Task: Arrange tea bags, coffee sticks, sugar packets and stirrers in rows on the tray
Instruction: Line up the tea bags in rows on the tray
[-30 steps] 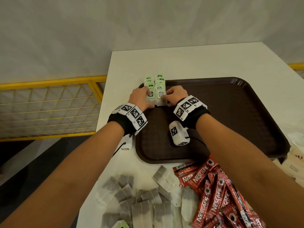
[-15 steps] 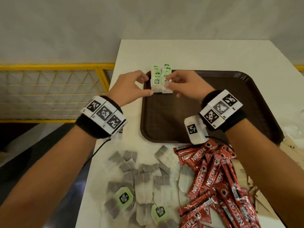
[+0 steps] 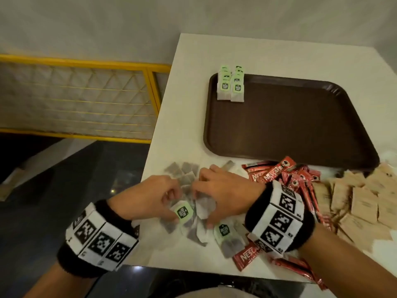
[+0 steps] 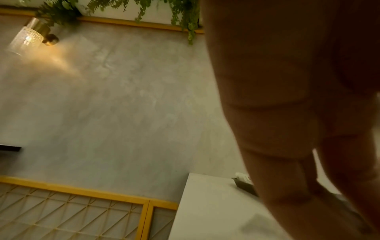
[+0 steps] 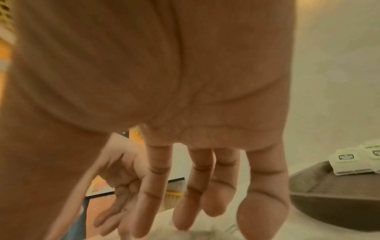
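While red sticks (image 3: 277, 172) just right of the right hand (image 3: 223, 191) read NESCAFE, the green tea tags carry writing too small to read. Both hands have come back from the tray (image 3: 300, 125) to the loose tea bags (image 3: 187, 179). The left hand (image 3: 146, 196) pinches a green-tagged bag (image 3: 182, 212); the right's fingers hang loosely spread. Two short tea-bag rows (image 3: 231, 87) lie far ahead. Brown packets (image 3: 365, 198) blur at right.
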